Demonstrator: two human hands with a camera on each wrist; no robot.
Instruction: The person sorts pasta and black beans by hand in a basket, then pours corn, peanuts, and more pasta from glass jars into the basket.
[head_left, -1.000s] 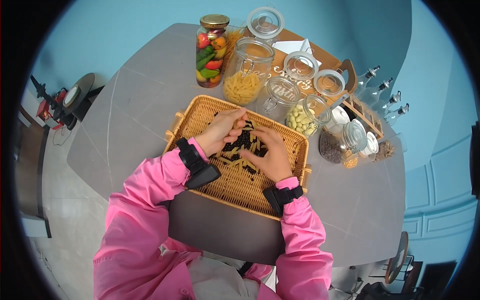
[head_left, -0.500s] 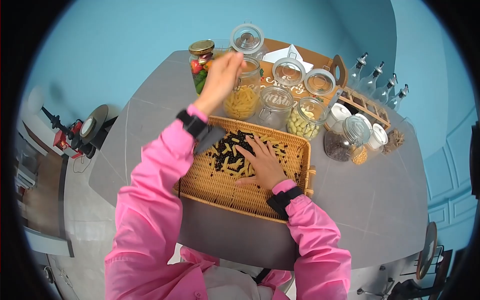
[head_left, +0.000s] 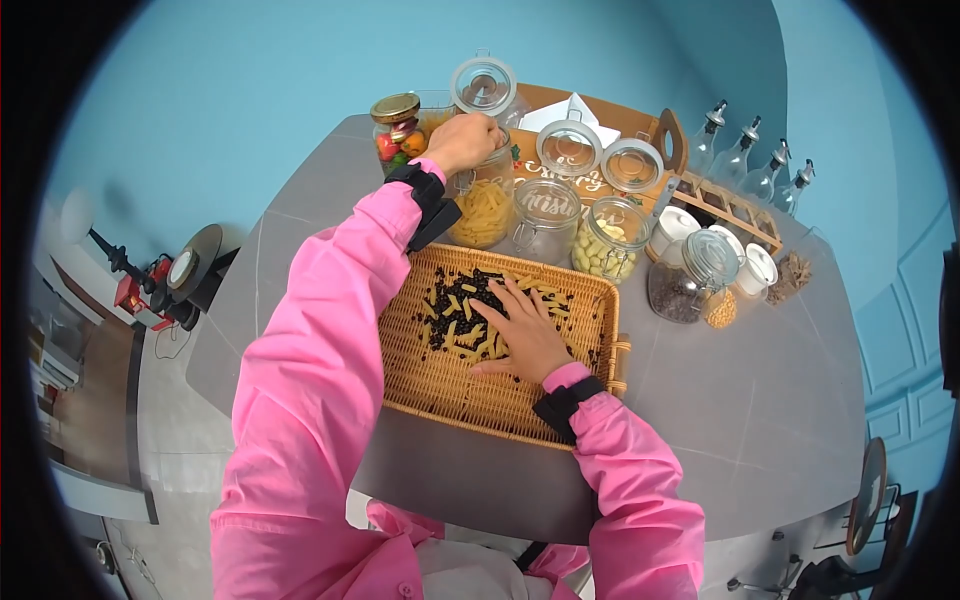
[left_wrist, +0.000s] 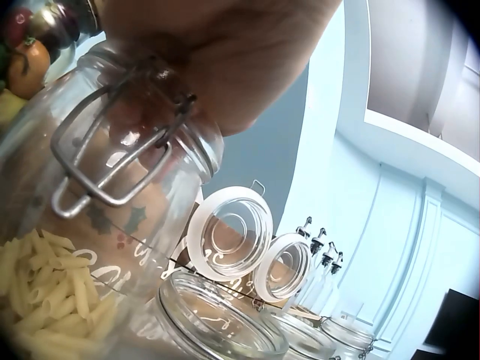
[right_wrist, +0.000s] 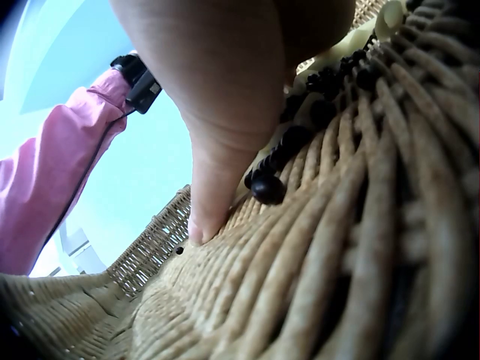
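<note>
My left hand [head_left: 465, 142] is over the mouth of the tall glass jar [head_left: 482, 212], its fingers bent down at the rim. In the left wrist view, fingertips show blurred through the glass below the wire clasp [left_wrist: 112, 161]; whether they hold anything is hidden. Penne [left_wrist: 56, 292] fills the lower part of this jar. My right hand [head_left: 522, 335] lies with spread fingers in the wicker basket [head_left: 450, 385], over black beans [head_left: 437, 333] mixed with penne. The right wrist view has the thumb [right_wrist: 214, 180] touching the woven bottom, near a black bean [right_wrist: 268, 189].
Behind the basket stand an open empty jar [head_left: 545, 235], a jar of pale beans [head_left: 605, 250] and a jar of dark beans [head_left: 675, 290]. A gold-lidded vegetable jar [head_left: 395, 108] is at the back left. Glass bottles [head_left: 735, 155] and a wooden rack [head_left: 735, 215] are at the back right.
My left hand has gone from the basket up and across to the penne jar's mouth. My right hand has lowered onto the basket's contents and spread its fingers.
</note>
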